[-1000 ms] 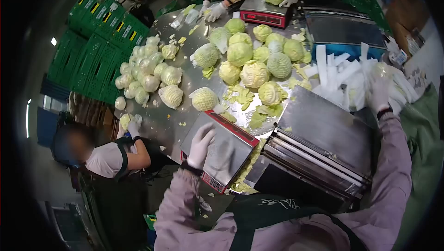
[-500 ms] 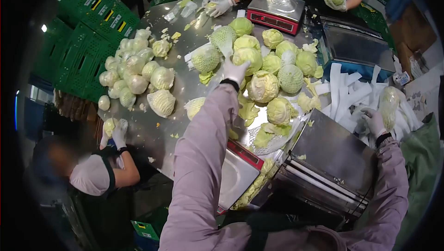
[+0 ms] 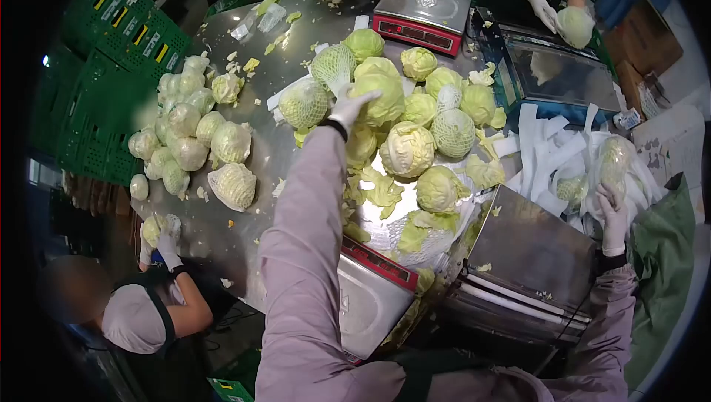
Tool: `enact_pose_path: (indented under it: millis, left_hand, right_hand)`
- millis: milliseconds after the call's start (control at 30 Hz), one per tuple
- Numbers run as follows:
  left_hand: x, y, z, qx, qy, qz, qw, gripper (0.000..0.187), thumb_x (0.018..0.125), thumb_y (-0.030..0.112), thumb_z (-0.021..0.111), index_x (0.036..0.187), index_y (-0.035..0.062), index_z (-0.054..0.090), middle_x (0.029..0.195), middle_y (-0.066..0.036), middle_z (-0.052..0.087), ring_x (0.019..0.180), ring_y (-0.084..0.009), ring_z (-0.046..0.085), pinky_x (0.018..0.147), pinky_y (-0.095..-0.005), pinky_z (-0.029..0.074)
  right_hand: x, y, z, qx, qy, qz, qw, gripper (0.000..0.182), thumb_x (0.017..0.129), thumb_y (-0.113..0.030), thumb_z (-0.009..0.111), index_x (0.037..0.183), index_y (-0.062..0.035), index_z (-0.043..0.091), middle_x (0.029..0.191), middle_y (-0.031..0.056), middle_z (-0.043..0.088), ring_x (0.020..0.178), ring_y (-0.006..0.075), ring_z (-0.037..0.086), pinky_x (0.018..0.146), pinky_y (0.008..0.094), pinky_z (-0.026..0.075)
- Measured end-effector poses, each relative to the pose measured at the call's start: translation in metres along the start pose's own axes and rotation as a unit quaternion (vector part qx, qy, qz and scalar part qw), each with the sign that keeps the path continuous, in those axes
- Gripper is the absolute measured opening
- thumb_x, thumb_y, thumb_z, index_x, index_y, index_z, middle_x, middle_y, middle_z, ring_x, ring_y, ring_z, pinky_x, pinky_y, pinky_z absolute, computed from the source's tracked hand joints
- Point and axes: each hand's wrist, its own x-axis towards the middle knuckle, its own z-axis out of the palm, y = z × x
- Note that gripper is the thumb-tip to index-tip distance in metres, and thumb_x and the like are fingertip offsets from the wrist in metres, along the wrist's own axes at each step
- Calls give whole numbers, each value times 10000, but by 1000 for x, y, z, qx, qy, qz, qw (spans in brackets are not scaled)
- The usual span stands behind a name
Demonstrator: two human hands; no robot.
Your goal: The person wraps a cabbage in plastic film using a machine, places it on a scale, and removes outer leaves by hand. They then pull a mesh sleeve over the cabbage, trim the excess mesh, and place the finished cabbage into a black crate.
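Note:
My left hand (image 3: 349, 108), in a white glove, is closed around the side of a pale green cabbage (image 3: 379, 85) above the heap on the steel table. Cabbages in white foam nets (image 3: 302, 103) lie just left of it, and a bare, yellowish cabbage (image 3: 407, 149) sits nearer me. Over on the right, my gloved right hand (image 3: 613, 223) has its fingers drawn together at the lower end of a clear-wrapped cabbage (image 3: 616, 161), among white foam net sleeves (image 3: 552, 150). What those fingers hold, if anything, I cannot make out.
Red scales stand near me (image 3: 374, 291) and at the back (image 3: 422, 13). A steel wrapping machine (image 3: 533, 232) is in front of my right arm. Wrapped cabbages (image 3: 185, 124) are piled at left by green crates (image 3: 100, 113). Co-workers handle cabbages at the left and far edges.
My left hand now has a cabbage gripped and raised a little, shifted left in view. My right hand has moved from the sleeves to the wrapped cabbage's lower end. The view has shifted slightly.

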Motion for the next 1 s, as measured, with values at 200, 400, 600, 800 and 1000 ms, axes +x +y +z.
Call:
enact_pose_path:
  millis: [200, 400, 600, 800, 1000]
  left_hand:
    - [-133, -12, -54, -464, -204, -12, 862, 629, 918, 373, 547, 1437, 77, 350, 1460, -109, 406, 1328, -297, 406, 1108, -494, 314]
    - [-320, -39, -94, -386, -168, 23, 907, 891, 755, 387, 726, 1445, 29, 291, 1430, -114, 419, 1314, -259, 415, 1103, -404, 329]
    - [-456, -79, -84, -281, -79, -1, 956, 894, 732, 260, 748, 1445, 22, 264, 1406, -122, 404, 1311, -236, 395, 1101, -360, 310]
    - [-508, -103, -73, -82, -26, 24, 996, 869, 713, 233, 817, 1419, 25, 355, 1380, -144, 430, 1303, -241, 395, 1093, -355, 312]
    - [-518, -123, -88, -2, 70, 83, 994, 716, 764, 249, 780, 1359, 24, 453, 1365, -147, 459, 1255, -248, 451, 1068, -345, 340]
  right_hand:
    - [-19, 14, 2, -306, -29, -114, 945, 444, 860, -55, 600, 1291, 8, 515, 1288, 132, 558, 1206, 250, 507, 1018, 327, 385]
    - [-90, -31, 58, -126, -53, -118, 984, 418, 873, -51, 576, 1283, 7, 524, 1278, 130, 559, 1210, 237, 501, 1030, 327, 370]
    - [-221, -73, 159, -4, -229, -161, 960, 346, 859, -28, 587, 1200, 27, 575, 1253, 131, 576, 1171, 234, 541, 1014, 338, 396]
    - [-305, -76, 201, -21, -374, -206, 904, 330, 855, -89, 626, 1178, -26, 613, 1192, 155, 613, 1142, 291, 562, 988, 352, 421]
    - [-334, -62, 207, -36, -428, -210, 878, 325, 873, -117, 613, 1187, -31, 607, 1177, 160, 615, 1104, 299, 582, 961, 351, 440]
